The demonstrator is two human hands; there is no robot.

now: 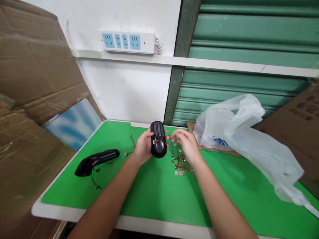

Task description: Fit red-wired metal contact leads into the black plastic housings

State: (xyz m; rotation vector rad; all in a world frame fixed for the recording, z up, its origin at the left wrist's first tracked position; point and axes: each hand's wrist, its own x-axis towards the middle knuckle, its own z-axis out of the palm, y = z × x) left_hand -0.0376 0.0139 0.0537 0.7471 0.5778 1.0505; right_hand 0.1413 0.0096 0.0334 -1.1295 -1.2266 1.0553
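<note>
My left hand (142,146) is wrapped round a black oval plastic housing (158,139) with red wires showing inside it, held above the green table top (154,189). My right hand (185,143) hovers just to the right of the housing, fingers curled loosely toward it and pinching at a thin wire that is hard to make out. Under the right hand lies a tangle of red wires with small metal contacts (180,162). A second black elongated housing (96,161) with trailing wires lies on the table to the left.
A crumpled white plastic bag (244,139) lies on the table's right side over a piece of cardboard. Cardboard sheets (32,83) lean at the left. A white power strip (128,42) hangs on the wall behind. A loose wire piece (131,139) lies near the far edge.
</note>
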